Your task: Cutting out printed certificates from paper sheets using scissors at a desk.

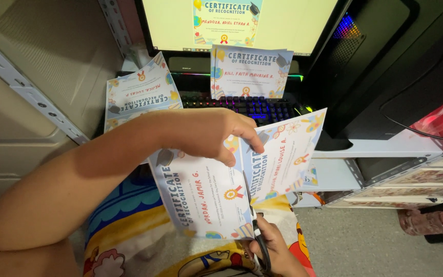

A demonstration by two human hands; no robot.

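Paper sheet (216, 190) is pinched at its top edge by the left hand (206, 133) — scissors (255, 225), gripped below by the right hand (275, 251), are pointed up its middle.

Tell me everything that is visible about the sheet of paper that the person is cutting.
The printed sheet is thin white paper carrying two colourful certificate designs side by side, with cartoon borders, ribbons and graduation caps. It is held in the air, tilted, above the person's lap and in front of the lit keyboard. The left hand pinches its top edge near the middle. The right hand works scissors from below, whose blades run up between the two designs. The right part bends away slightly.
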